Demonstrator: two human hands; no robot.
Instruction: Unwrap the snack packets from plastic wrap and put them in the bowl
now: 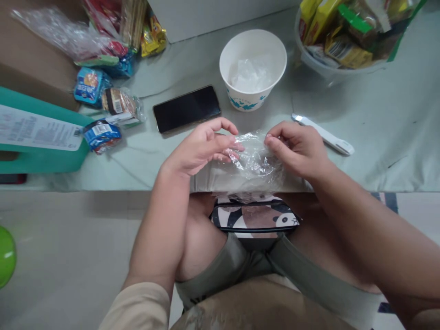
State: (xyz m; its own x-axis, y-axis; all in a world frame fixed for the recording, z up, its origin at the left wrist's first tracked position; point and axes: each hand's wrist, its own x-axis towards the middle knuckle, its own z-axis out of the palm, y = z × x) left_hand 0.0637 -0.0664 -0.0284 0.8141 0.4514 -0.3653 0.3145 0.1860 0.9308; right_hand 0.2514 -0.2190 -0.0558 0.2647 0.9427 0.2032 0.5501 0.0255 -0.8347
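Note:
A crumpled clear plastic film [256,158] is stretched between my two hands over the front edge of the table. My right hand [299,146] pinches its upper right edge between thumb and fingertips. On the other side, my left hand [209,144] has its fingers apart, with some fingertips against or behind the film. Whether the film is a bag, a glove or a loose sheet cannot be made out. Just beyond the hands stands a white paper bucket [249,98] with crumpled clear plastic [252,73] inside. A white cutter-like tool [323,134] lies beside my right hand.
A black phone [187,109] lies left of the bucket. Snack packets [91,85] and a green box [41,160] are at the left. A clear tub [326,68] of packaged food stands back right. A panda-print pouch [254,217] rests between my legs.

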